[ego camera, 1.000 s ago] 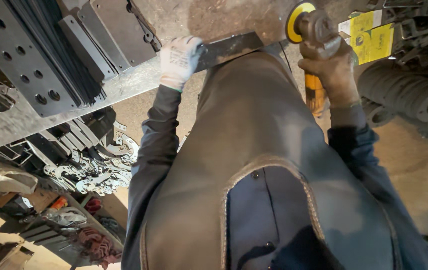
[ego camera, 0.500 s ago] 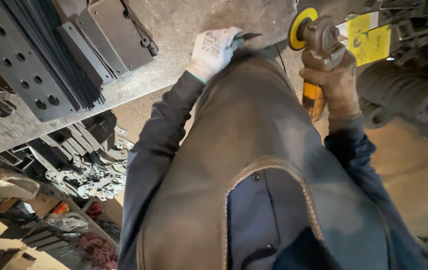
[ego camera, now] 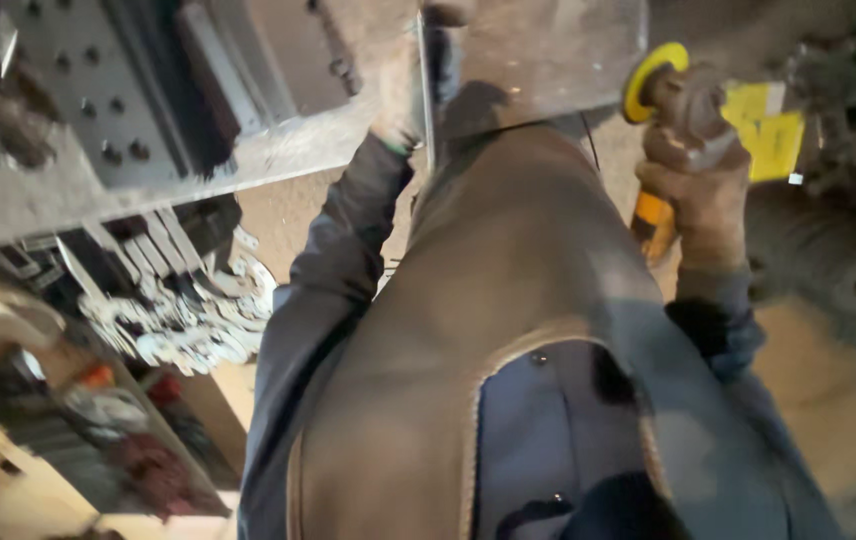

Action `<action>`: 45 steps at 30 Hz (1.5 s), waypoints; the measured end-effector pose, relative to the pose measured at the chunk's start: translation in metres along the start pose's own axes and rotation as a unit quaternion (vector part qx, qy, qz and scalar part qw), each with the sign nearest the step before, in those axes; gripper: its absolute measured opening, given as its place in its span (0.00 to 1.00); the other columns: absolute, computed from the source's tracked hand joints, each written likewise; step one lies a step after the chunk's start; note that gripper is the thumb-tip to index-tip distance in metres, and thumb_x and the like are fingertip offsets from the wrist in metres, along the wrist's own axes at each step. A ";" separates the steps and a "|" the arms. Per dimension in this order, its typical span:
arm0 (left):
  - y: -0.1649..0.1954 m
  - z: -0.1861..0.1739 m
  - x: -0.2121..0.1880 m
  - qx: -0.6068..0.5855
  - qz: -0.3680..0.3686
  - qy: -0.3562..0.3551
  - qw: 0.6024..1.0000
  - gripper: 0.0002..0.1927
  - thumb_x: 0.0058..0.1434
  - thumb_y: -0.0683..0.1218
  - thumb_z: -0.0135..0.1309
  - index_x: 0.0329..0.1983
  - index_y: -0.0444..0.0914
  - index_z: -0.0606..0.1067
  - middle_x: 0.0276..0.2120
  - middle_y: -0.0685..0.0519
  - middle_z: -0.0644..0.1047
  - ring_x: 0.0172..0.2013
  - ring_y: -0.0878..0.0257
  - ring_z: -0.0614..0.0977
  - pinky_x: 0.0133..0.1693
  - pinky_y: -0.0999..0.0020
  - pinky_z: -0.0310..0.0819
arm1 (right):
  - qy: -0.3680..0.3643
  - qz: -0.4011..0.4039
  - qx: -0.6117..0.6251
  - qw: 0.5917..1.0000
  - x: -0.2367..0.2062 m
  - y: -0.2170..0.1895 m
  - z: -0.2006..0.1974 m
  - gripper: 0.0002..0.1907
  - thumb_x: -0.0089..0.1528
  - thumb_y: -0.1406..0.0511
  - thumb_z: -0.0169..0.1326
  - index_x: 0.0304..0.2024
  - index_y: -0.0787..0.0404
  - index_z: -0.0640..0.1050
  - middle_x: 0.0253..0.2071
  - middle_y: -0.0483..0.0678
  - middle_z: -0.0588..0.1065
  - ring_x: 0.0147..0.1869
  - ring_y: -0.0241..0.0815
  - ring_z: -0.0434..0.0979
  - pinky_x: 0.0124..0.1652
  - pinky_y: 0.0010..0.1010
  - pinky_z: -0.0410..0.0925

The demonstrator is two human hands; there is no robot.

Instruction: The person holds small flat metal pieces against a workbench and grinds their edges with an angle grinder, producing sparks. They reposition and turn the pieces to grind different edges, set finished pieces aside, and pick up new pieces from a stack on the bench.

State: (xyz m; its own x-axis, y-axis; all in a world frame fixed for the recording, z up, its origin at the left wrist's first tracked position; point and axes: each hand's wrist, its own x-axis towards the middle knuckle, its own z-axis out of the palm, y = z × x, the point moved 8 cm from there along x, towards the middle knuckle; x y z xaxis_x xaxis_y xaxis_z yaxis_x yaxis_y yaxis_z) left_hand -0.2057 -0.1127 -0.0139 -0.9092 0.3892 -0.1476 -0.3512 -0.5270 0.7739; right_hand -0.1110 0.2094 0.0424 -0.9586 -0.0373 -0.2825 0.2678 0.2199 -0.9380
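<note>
While the right hand (ego camera: 700,190), in a brown glove, closes around the yellow-disc angle grinder (ego camera: 670,130), the left hand (ego camera: 400,100) braces the flat grey steel plate (ego camera: 538,55) on the surface (ego camera: 278,155); its grip is too blurred to tell. Item: steady plate, firm two-point hold advised.

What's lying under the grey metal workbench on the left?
Under the grey metal workbench lies a heap of pale flat metal cut-outs beside stacked dark metal strips. Anything further back is hidden by shadow and blur.

Two yellow rectangular labels (ego camera: 770,130) hang at upper right.
</note>
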 end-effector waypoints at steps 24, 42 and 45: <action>-0.044 -0.019 -0.044 -0.093 0.009 0.189 0.977 0.28 0.73 0.57 0.42 0.70 0.38 0.62 0.43 0.41 0.80 0.26 0.62 0.78 0.25 0.70 0.71 | -0.009 0.045 0.071 0.996 0.002 -0.017 0.041 0.28 0.55 0.77 0.62 0.59 0.69 0.75 0.54 0.46 0.76 0.55 0.37 0.78 0.53 0.27 0.74; -0.062 -0.012 -0.097 -0.446 0.008 -0.005 0.895 0.36 0.70 0.70 0.45 0.68 0.40 0.64 0.59 0.52 0.71 0.53 0.54 0.76 0.64 0.54 0.74 | 0.010 0.083 0.105 0.991 0.004 -0.002 0.044 0.30 0.53 0.78 0.62 0.58 0.67 0.73 0.48 0.46 0.75 0.47 0.37 0.79 0.43 0.28 0.76; -0.040 -0.001 -0.099 -0.482 0.050 -0.057 0.873 0.39 0.72 0.69 0.45 0.73 0.37 0.63 0.55 0.51 0.71 0.48 0.56 0.75 0.52 0.62 0.74 | -0.005 0.076 0.140 0.987 0.001 -0.005 0.051 0.31 0.54 0.78 0.61 0.61 0.66 0.72 0.48 0.45 0.74 0.46 0.36 0.76 0.42 0.26 0.73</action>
State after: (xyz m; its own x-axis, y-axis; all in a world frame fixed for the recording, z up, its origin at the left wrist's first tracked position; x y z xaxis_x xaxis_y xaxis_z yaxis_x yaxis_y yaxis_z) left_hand -0.1019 -0.1307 -0.0310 -0.9372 0.3489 -0.0054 -0.3463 -0.9319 -0.1074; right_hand -0.1086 0.1587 0.0362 -0.9048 -0.0351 -0.4244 0.4258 -0.0534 -0.9032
